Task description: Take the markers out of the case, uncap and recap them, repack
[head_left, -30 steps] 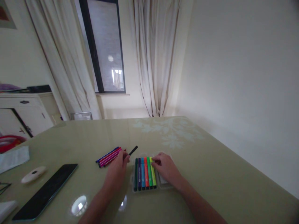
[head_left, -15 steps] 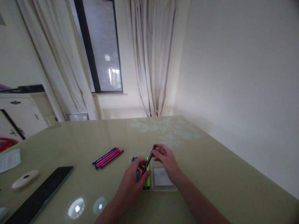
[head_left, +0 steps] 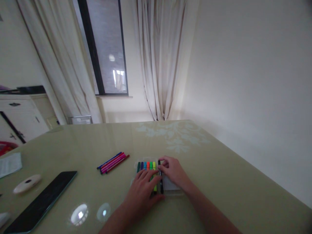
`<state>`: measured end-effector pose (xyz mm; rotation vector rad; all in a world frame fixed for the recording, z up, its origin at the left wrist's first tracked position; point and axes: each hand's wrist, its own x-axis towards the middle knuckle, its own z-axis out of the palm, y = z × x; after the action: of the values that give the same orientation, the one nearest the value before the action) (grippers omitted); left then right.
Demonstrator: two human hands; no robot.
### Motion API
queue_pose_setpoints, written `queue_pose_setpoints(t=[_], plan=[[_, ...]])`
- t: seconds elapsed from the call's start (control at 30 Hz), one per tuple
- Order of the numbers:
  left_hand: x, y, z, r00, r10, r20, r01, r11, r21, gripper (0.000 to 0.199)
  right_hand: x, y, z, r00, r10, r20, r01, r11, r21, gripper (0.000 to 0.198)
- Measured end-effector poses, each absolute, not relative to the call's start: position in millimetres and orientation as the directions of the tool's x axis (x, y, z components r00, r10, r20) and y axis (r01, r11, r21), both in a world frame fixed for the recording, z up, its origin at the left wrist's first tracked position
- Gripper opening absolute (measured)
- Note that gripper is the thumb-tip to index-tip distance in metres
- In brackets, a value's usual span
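Observation:
A black marker (head_left: 161,185) stretches along the left edge of the right half of an open clear plastic case (head_left: 176,194). My right hand (head_left: 174,170) pinches this marker near its far end. My left hand (head_left: 141,188) lies over the case's left half with fingers spread, its fingertips close to the black marker; whether they touch it I cannot tell. Under those fingers sits a row of coloured markers (head_left: 148,165), from dark green and blue to orange and yellow, their near ends partly hidden. White paper (head_left: 170,184) shows in the right half, beside my right wrist.
Left of the case lies a bundle of blue, pink and red markers (head_left: 114,163). Farther left are a dark flat tablet-like slab (head_left: 44,201), a white oval object (head_left: 27,184) and a sheet of paper (head_left: 11,164). A wall (head_left: 255,113) borders the table's right side.
The black marker, held tilted above the case between both hands, has come down into the right half of the case. My left hand has let go and spread over the coloured markers.

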<state>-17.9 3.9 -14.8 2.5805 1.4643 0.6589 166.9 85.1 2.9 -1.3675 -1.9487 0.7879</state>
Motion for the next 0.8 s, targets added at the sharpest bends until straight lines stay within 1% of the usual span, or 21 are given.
queue_pose_setpoints(t=[0.07, 0.17, 0.23, 0.3, 0.37, 0.4, 0.43, 0.47, 0.5, 0.53, 0.57, 0.6, 0.63, 0.7, 0.77, 0.8], plan=[[-18, 3, -15, 0.455, 0.832, 0.317, 0.795, -0.54, 0.277, 0.049, 164, 82, 5, -0.285, 0.942, 0.175, 0.675, 0.327, -0.661, 0.016], [-16, 1, -17, 0.439, 0.832, 0.339, 0.797, -0.535, 0.279, 0.045, 163, 79, 8, -0.297, 0.935, 0.195, 0.755, 0.355, -0.552, 0.008], [-15, 1, -18, 0.442, 0.827, 0.347, 0.792, -0.542, 0.282, 0.045, 163, 78, 9, -0.298, 0.934, 0.199, 0.76, 0.358, -0.542, 0.009], [-17, 3, -16, 0.461, 0.817, 0.347, 0.776, -0.561, 0.29, 0.045, 165, 79, 10, -0.321, 0.923, 0.215, 0.732, 0.385, -0.562, 0.01], [-27, 8, -10, 0.418, 0.836, 0.355, 0.788, -0.528, 0.317, 0.039, 168, 80, 11, -0.329, 0.912, 0.245, 0.695, 0.409, -0.591, 0.012], [-35, 12, -6, 0.356, 0.862, 0.36, 0.816, -0.475, 0.329, 0.036, 170, 82, 11, -0.322, 0.91, 0.261, 0.681, 0.414, -0.605, 0.014], [-46, 16, -2, 0.254, 0.895, 0.366, 0.86, -0.383, 0.338, 0.034, 171, 83, 12, -0.307, 0.911, 0.277, 0.67, 0.413, -0.617, 0.016], [-58, 20, 1, 0.118, 0.921, 0.371, 0.912, -0.248, 0.325, 0.033, 173, 84, 11, -0.291, 0.912, 0.289, 0.662, 0.41, -0.627, 0.017], [-72, 23, 4, 0.004, 0.927, 0.375, 0.954, -0.116, 0.275, 0.033, 174, 85, 11, -0.278, 0.913, 0.299, 0.655, 0.408, -0.636, 0.017], [-86, 25, 6, -0.083, 0.925, 0.371, 0.98, 0.008, 0.201, 0.033, 174, 86, 11, -0.27, 0.912, 0.308, 0.647, 0.409, -0.644, 0.018], [-99, 26, 7, -0.177, 0.916, 0.361, 0.981, 0.138, 0.133, 0.033, 174, 87, 10, -0.266, 0.911, 0.314, 0.639, 0.411, -0.65, 0.018], [-110, 27, 8, -0.228, 0.916, 0.331, 0.974, 0.211, 0.088, 0.033, 174, 88, 9, -0.263, 0.91, 0.32, 0.632, 0.414, -0.655, 0.018], [-119, 27, 8, -0.258, 0.919, 0.3, 0.966, 0.252, 0.059, 0.032, 174, 88, 8, -0.263, 0.908, 0.327, 0.626, 0.418, -0.658, 0.018], [-130, 26, 7, -0.283, 0.93, 0.236, 0.959, 0.278, 0.056, 0.031, 173, 88, 7, -0.268, 0.901, 0.34, 0.613, 0.432, -0.661, 0.019], [-129, 27, 6, -0.272, 0.939, 0.21, 0.961, 0.254, 0.111, 0.027, 171, 86, 7, -0.276, 0.897, 0.347, 0.6, 0.442, -0.666, 0.019], [-124, 28, 7, -0.256, 0.941, 0.22, 0.961, 0.223, 0.164, 0.025, 170, 85, 8, -0.274, 0.897, 0.347, 0.595, 0.441, -0.672, 0.019]])
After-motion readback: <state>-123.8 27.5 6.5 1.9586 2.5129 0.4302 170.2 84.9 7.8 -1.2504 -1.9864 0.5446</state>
